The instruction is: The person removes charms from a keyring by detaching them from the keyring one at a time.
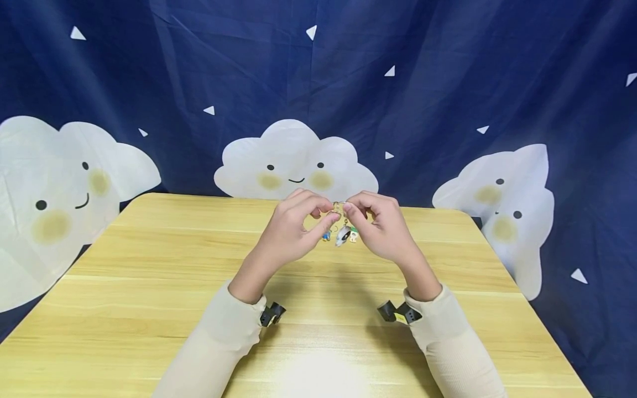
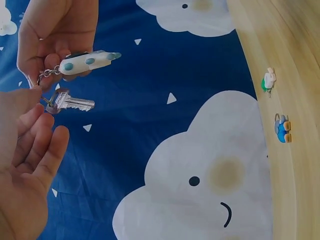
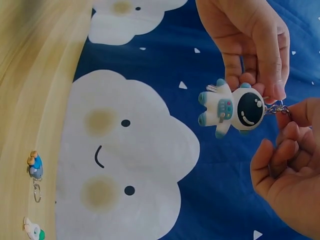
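Observation:
In the head view both hands meet, raised over the far part of the table. My left hand (image 1: 293, 226) pinches by its fingertips at the head of a silver key (image 2: 75, 103), where a thin ring shows. The fingers of my right hand (image 1: 380, 226) pinch the metal ring and chain of an astronaut keychain (image 3: 235, 110). This white and light-blue figure with a dark visor hangs between the hands. Fingertips of both hands almost meet at the ring, and they partly hide how the key and ring join.
On the wooden table (image 1: 174, 265) lie two more small keychains: a blue figure (image 2: 282, 129) with a ring, and a white one with green (image 2: 269, 80). Behind the table hangs a dark blue cloth (image 1: 278, 66) printed with smiling clouds.

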`<state>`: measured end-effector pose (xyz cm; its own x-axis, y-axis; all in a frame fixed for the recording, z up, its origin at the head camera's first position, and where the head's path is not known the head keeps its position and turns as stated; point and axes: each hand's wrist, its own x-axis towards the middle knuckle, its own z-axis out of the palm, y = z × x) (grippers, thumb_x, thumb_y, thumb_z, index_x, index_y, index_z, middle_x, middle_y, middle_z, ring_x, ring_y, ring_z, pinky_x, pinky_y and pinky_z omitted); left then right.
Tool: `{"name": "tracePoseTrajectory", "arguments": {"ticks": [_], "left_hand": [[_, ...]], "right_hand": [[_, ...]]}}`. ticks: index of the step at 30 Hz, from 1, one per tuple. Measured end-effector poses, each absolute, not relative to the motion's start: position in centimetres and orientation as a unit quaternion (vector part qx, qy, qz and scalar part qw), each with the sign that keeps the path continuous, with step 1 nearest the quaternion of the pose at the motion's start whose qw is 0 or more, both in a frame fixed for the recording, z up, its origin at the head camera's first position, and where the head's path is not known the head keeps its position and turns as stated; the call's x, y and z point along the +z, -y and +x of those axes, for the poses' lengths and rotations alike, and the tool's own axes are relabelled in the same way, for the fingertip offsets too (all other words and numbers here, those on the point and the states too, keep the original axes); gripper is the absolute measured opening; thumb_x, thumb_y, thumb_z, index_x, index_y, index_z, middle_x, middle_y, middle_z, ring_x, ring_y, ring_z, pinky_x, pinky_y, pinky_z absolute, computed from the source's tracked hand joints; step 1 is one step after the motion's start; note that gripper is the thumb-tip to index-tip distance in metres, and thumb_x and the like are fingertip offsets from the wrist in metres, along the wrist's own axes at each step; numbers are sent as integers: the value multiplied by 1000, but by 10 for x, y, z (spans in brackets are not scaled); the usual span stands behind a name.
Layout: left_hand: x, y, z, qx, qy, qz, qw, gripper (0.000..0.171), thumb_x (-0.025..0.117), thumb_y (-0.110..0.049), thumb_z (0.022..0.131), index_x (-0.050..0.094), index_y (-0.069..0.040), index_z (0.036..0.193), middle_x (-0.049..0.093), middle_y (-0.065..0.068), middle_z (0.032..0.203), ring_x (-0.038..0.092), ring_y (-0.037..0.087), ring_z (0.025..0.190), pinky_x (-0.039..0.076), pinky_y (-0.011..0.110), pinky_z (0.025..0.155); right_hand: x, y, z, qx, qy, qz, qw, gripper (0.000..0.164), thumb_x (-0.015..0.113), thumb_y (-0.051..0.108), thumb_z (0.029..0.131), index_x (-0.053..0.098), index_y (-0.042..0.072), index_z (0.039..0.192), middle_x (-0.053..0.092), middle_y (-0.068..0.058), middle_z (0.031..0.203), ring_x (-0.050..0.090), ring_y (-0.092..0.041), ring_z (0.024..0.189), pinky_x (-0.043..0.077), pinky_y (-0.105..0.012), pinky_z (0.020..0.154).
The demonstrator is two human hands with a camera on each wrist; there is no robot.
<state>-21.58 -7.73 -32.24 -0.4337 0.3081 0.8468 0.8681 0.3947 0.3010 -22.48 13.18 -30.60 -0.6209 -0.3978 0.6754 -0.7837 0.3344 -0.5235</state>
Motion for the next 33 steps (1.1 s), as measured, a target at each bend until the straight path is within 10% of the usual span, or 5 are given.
{"name": "tracePoseTrajectory", "arguments": {"ticks": [33], "left_hand": [[-320,82,-215,-359,763,-366,393,6,67,-4,97,71,-1,99,70,7,88,61,19,81,53,31,70]], "right_hand": [[-309,-130,-229,392,763,421,293,17,63,6,95,69,8,79,53,3,68,47,-11,63,37,-25,56]]}}
